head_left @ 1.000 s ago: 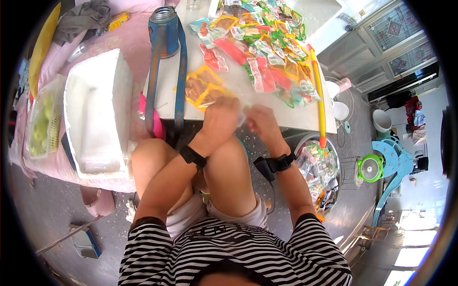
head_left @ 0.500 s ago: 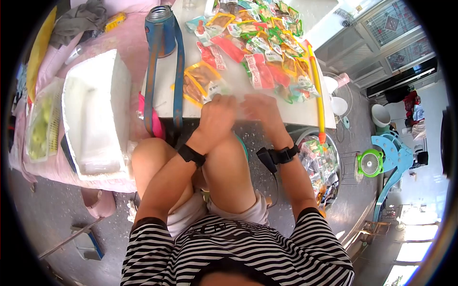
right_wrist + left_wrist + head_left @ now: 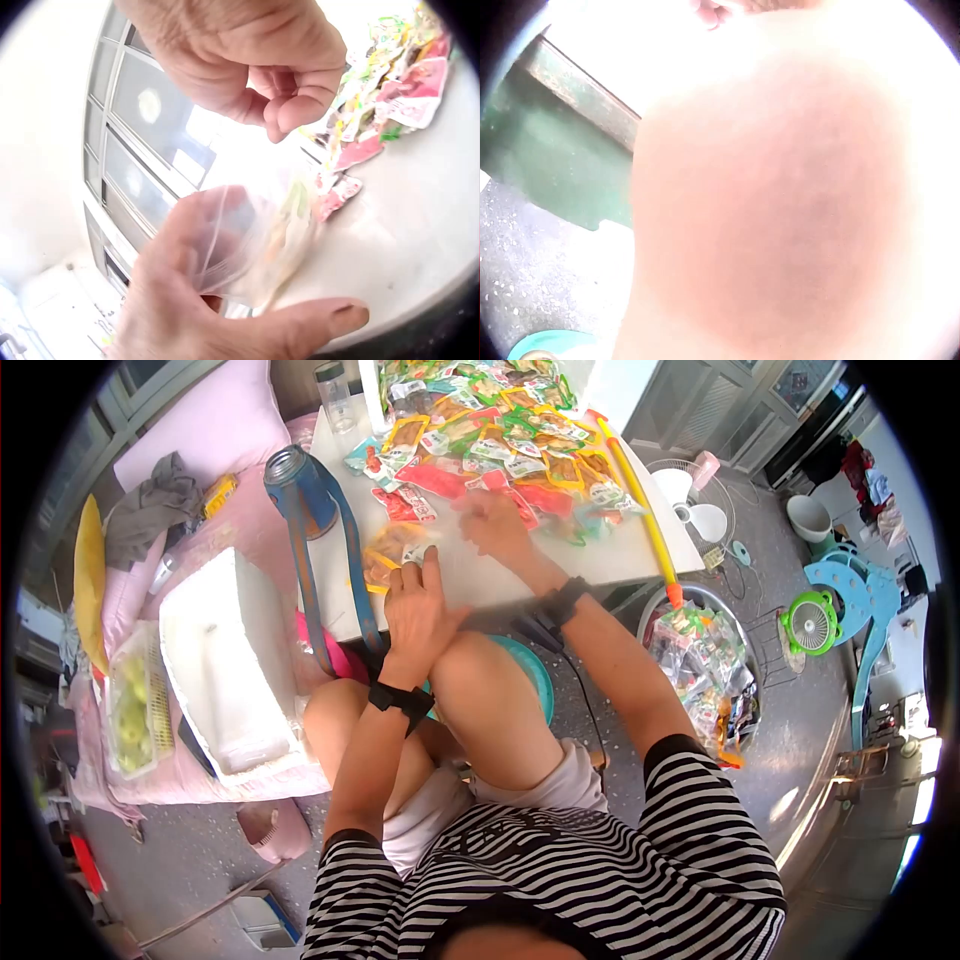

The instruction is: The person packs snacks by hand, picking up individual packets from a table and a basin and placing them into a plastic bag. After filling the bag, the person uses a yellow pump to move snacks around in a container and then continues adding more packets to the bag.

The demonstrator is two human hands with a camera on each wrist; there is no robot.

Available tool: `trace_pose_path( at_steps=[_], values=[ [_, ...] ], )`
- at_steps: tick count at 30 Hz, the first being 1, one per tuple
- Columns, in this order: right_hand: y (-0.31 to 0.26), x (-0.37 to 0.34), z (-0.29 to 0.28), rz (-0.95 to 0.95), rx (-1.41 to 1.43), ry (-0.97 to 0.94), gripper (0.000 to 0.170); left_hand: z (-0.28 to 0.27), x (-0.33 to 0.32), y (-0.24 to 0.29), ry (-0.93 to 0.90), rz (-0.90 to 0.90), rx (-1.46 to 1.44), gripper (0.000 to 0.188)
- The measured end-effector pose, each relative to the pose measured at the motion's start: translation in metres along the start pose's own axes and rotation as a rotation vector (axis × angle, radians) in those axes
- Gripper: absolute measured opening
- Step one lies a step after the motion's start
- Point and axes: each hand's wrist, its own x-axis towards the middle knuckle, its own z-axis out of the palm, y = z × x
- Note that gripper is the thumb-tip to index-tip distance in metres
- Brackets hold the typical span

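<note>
In the head view my left hand (image 3: pixel 415 615) is at the table's front edge, its fingertips at yellow-edged food packets (image 3: pixel 380 560). The right wrist view has a clear plastic bag (image 3: pixel 289 232) against that hand's curled fingers; the thumb points away from the bag. Something pale green and orange shows through the plastic. My right hand (image 3: pixel 500 535), blurred, is over the table beside several red packets (image 3: pixel 430 478). Its fingers curl and the fingertips meet the thumb, with nothing visible between them. Bright, blurred skin fills most of the left wrist view.
A large pile of colourful packets (image 3: pixel 500 440) covers the back of the table (image 3: pixel 480 590). A yellow rod (image 3: pixel 640 510) lies along the right side. On the left stands a blue flask (image 3: pixel 300 495) with a strap. A tub of packets (image 3: pixel 700 660) sits on the floor.
My right hand has moved forward from beside the left hand toward the red packets. My left hand has spread its thumb and index finger. The head view has turned.
</note>
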Motion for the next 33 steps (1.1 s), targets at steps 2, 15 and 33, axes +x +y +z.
trace_pose_path(
  at_steps=[2, 15, 33],
  values=[
    [-0.030, -0.001, -0.006, -0.003, 0.044, -0.001, 0.026, -0.006, 0.002, -0.001, 0.092, 0.062, 0.091, 0.051],
    [-0.136, -0.103, -0.148, -0.140, -0.019, -0.376, 0.030, -0.133, 0.038, 0.061, 0.033, 0.071, -0.651, 0.005],
    [-0.135, -0.302, -0.156, -0.681, -0.190, -0.202, 0.019, -0.204, -0.035, 0.185, -0.494, 0.330, -0.597, 0.012]
  ],
)
